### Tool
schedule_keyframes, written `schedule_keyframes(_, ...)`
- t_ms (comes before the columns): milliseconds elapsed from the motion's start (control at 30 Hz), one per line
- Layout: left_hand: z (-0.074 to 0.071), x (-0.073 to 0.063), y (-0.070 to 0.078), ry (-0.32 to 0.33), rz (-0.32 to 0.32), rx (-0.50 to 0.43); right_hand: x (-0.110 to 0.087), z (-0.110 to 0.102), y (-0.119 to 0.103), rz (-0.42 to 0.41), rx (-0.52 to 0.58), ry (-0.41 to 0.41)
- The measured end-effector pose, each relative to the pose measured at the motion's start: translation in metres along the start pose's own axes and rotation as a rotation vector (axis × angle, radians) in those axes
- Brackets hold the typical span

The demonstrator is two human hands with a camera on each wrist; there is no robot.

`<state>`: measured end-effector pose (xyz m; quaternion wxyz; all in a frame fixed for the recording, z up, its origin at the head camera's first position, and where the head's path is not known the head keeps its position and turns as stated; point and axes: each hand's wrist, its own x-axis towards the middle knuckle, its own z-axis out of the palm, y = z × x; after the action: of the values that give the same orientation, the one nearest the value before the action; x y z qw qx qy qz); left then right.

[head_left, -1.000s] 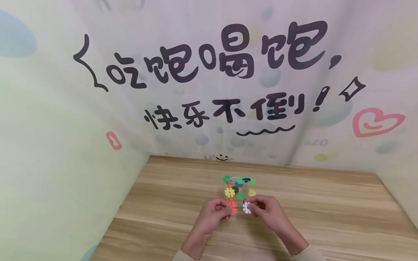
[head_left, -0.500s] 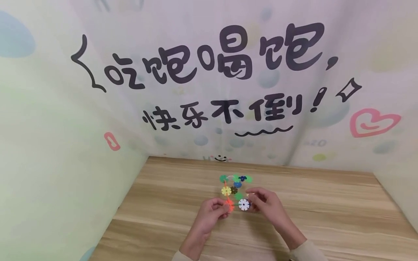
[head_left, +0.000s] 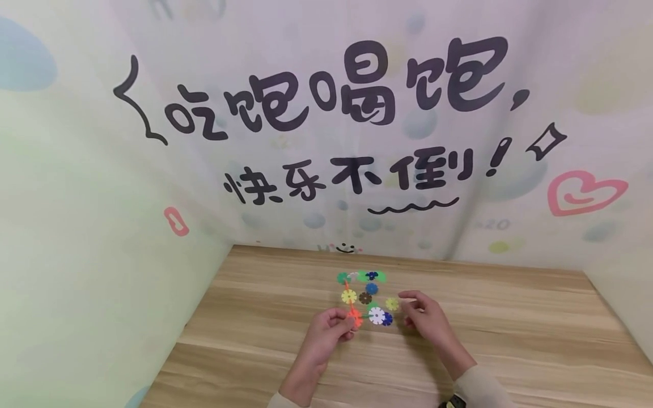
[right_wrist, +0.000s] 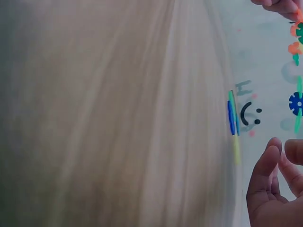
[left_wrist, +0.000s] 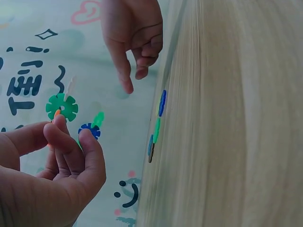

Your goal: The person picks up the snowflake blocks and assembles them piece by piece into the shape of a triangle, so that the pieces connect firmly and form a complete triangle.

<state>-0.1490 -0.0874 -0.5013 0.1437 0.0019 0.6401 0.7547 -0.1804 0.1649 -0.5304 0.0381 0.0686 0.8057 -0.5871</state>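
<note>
- While the thumb of the left hand [head_left: 326,335] presses close against its fingers, that hand pinches the orange disc [head_left: 356,318] at one corner of a joined disc chain [head_left: 351,306]
- The chain is held raised above the bench [head_left: 510,334], seen from the head about midway between the left and right edges
- From the orange disc, one run leads towards the far edge of the bench, through the yellow disc [head_left: 349,296] to the teal disc [head_left: 342,277], then turns right through a white piece [head_left: 353,276] and green pieces [head_left: 381,276], with a dark blue disc [head_left: 372,276] among them
- A second run goes right from the orange disc, through an edge-on green piece [head_left: 367,316] to the white disc [head_left: 376,318]
- The right hand [head_left: 427,318] holds nothing; its index finger reaches out, a narrow gap shows at the fingertips, and it hovers just beside the yellow-green disc [head_left: 391,304]
- Loose on the bench, between its far corners and towards the far edge, lie that disc, a blue disc [head_left: 372,289], a brown disc [head_left: 365,298], a green disc [head_left: 373,306] and a navy disc [head_left: 388,319]
- Behind the far edge stands a printed curtain [head_left: 306,238] with black lettering
</note>
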Motion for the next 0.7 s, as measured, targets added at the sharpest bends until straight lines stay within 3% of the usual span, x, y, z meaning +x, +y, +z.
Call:
schedule_keyframes(267,-0.001,0.001,-0.001,0.013,-0.006,0.001,0.013,0.001,0.009,0.038,-0.095,-0.014)
schedule_keyframes(700,0.001,0.0,0.003,-0.017,0.0,-0.019,0.021,0.008,0.014,-0.045,-0.306,-0.067)
